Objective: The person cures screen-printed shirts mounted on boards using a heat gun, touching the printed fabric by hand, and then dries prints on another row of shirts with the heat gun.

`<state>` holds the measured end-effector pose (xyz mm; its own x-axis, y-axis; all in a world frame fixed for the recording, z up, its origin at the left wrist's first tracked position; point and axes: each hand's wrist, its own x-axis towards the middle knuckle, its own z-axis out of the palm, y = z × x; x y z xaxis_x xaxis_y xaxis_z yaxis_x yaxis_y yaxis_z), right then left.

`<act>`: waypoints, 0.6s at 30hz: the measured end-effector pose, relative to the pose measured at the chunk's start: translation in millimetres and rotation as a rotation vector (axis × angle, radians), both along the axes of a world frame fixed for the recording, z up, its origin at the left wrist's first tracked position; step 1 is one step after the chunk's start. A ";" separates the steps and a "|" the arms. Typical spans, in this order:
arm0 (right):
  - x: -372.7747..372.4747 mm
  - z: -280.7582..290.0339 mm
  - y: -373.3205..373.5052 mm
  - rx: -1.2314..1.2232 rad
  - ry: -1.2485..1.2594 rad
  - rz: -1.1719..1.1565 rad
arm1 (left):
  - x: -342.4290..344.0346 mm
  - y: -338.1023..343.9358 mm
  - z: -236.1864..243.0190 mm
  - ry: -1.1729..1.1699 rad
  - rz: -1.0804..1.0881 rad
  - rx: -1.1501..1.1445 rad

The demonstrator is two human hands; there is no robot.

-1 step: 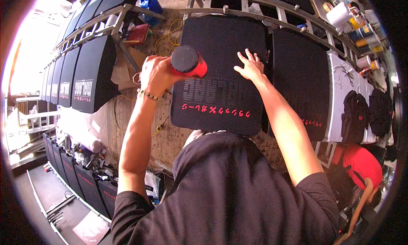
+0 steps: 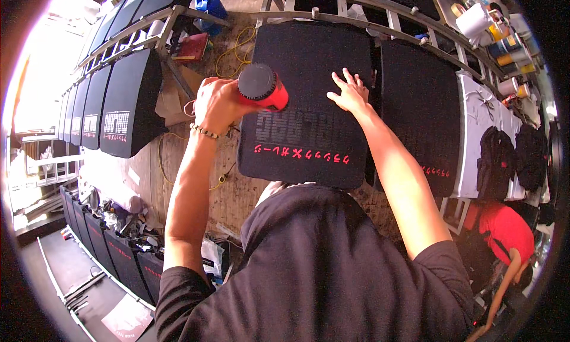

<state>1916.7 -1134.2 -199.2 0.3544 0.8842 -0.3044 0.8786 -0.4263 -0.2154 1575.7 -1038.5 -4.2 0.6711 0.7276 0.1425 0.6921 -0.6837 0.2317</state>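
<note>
At the left edge of the flat, black, cloth-covered board [image 2: 312, 57], the fingertips of the left hand [image 2: 219, 103] are hidden by a red cylinder with a round, ribbed black cap [image 2: 259, 83], whose underside cannot be seen either. Far left of the board, glare washes out the bright white opening [image 2: 44, 51], while below right of the board the view's lower edge cuts off the reaching arm [image 2: 502, 294] of a co-worker in a red top [image 2: 507, 230]

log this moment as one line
left hand: holds red tool | right hand: open over black cloth | red print on cloth
</note>
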 end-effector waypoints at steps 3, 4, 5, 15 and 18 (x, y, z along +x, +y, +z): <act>0.3 -1.7 -0.8 0.004 0.002 -0.004 | -4.5 2.5 4.5 0.061 0.017 0.015; 0.7 -2.5 -1.0 0.008 -0.001 -0.008 | -9.7 5.0 -1.3 0.062 0.017 0.014; 0.4 -2.2 -0.5 0.007 0.000 -0.008 | -15.2 6.3 -7.1 -0.013 0.000 0.087; -3.3 4.6 1.2 -0.014 0.007 -0.005 | -36.9 12.9 -12.1 0.034 -0.025 0.061; -1.3 2.0 0.5 -0.011 -0.001 0.001 | -32.9 5.6 -5.4 0.010 -0.065 0.019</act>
<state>1915.4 -1133.7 -197.2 0.3535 0.8813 -0.3137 0.8792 -0.4275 -0.2102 1542.7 -1032.9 -9.6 0.7185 0.6793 0.1492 0.6479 -0.7318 0.2116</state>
